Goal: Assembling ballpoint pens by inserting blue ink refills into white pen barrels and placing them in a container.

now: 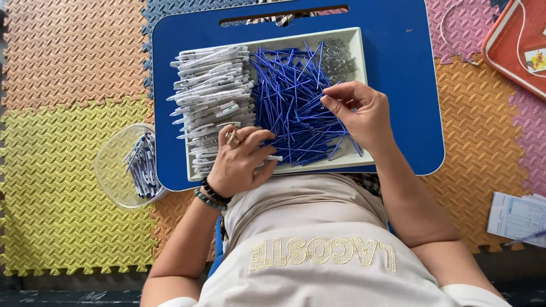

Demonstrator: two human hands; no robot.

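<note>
Thin blue plastic ink refills lie in a loose heap in the middle of the shallow white rectangular tray, which sits on the blue plastic lap tabletop over the coloured foam floor mats. White plastic pen barrels are stacked in the tray's left part; small metal springs pile in its far right corner.

Right hand: thumb and forefinger pinched on one refill at the heap's right edge, other fingers curled. Left hand: closed round a white barrel at the tray's near edge, tip pointing right.

Judgement: assembly step, refill being picked for the barrel in hand. Next move calls for lifting one refill clear of the tangle without dragging neighbours, then lining its end with the barrel's opening.

Clear round plastic bowl with finished white-and-blue pens stands left of the tabletop, touching its edge. Red tray and printed paper sheets lie well apart on the right.
</note>
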